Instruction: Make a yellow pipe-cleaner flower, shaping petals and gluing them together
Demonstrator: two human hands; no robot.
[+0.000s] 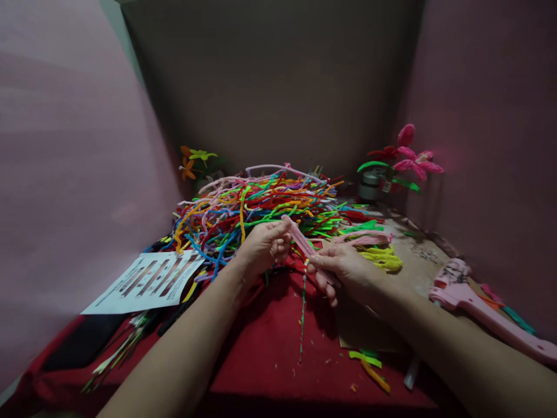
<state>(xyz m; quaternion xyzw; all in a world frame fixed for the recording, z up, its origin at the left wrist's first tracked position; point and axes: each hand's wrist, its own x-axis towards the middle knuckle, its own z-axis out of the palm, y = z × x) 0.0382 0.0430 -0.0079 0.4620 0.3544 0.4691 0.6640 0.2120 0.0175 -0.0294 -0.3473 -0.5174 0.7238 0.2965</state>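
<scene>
Between my two hands stretches a flat bundle of pale pink pipe cleaners [301, 239], slanting down to the right. My left hand [266, 242] pinches its upper end between thumb and fingers. My right hand [343, 268] is closed around the lower part. Just below, a thin green twisted stem [303, 319] hangs or lies over the red cloth; I cannot tell what its top joins. Behind my hands spreads a large heap of pipe cleaners [270, 200] in many colours.
A pink glue gun [474, 299] lies at the right. A printed sheet [150, 281] and a dark flat item [82, 342] are at the left. Pink pipe-cleaner flowers [418, 162] stand at the back right, orange ones [187, 168] at the back left. Scraps [374, 374] lie in front.
</scene>
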